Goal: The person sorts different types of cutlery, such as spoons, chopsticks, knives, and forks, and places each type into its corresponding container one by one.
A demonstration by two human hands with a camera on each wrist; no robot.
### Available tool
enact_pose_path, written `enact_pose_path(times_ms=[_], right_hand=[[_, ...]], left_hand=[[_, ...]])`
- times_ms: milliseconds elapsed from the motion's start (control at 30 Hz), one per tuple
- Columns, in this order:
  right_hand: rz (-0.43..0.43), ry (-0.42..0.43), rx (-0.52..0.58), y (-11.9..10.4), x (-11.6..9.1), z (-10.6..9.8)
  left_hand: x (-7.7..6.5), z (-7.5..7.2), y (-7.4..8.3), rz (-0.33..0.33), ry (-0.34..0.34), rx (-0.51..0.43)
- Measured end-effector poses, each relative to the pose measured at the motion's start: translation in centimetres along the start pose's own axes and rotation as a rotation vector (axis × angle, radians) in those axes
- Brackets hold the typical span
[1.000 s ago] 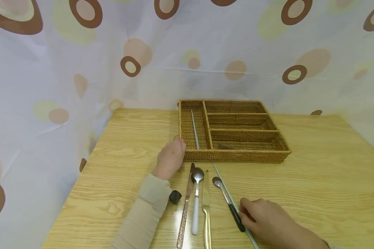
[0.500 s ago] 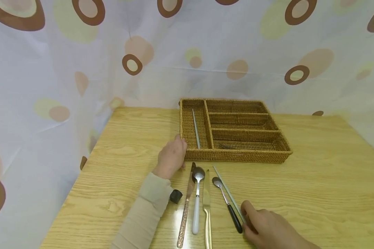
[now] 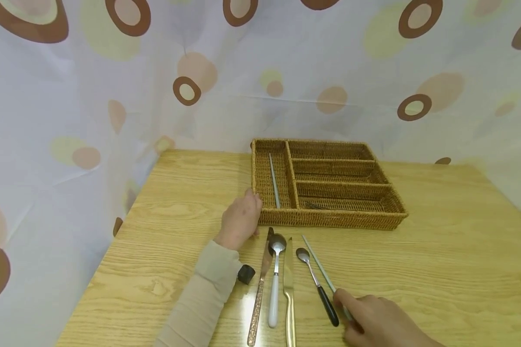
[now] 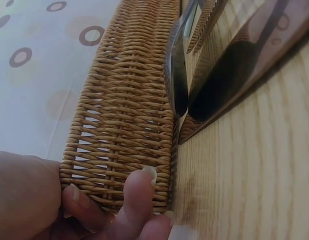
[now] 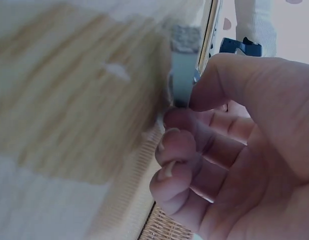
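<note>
My left hand (image 3: 240,219) grips the near left corner of a wicker cutlery tray (image 3: 330,219); the left wrist view shows its fingers curled against the woven wall. At the lower right my right hand (image 3: 379,318) pinches a pale green chopstick (image 3: 319,265) between thumb and index finger. In the right wrist view the chopstick's end (image 5: 183,75) sticks out past the fingertips. Left of that hand lies a small spoon with a black handle (image 3: 328,306). Further left are a gold knife (image 3: 289,294), a white-handled spoon (image 3: 274,299) and a copper-coloured knife (image 3: 256,308).
Another chopstick (image 3: 274,180) lies in the tray's left compartment. Dark fork tines (image 3: 314,206) show in the nearest right compartment, partly hidden by the front wall. A spotted cloth (image 3: 286,62) hangs behind the wooden table (image 3: 456,250).
My right hand has shifted slightly down and right and now pinches the chopstick near its end. The chopstick has moved away from the black-handled spoon. My left hand stays on the tray.
</note>
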State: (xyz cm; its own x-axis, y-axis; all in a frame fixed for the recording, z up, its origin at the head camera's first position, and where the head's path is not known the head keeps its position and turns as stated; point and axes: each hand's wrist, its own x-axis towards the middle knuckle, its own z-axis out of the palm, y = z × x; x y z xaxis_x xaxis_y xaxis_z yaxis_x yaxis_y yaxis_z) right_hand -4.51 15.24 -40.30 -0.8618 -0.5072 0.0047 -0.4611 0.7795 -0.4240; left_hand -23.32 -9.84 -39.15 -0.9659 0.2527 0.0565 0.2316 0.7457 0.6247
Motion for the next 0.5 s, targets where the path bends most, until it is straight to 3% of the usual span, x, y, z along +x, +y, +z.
enact_pose_path(times_ms=[500], right_hand=[[-0.255,0.233,-0.267,0.44,-0.22,-0.6]], left_hand=[[0.03,0.01,0.02,0.006,-0.001,0.008]])
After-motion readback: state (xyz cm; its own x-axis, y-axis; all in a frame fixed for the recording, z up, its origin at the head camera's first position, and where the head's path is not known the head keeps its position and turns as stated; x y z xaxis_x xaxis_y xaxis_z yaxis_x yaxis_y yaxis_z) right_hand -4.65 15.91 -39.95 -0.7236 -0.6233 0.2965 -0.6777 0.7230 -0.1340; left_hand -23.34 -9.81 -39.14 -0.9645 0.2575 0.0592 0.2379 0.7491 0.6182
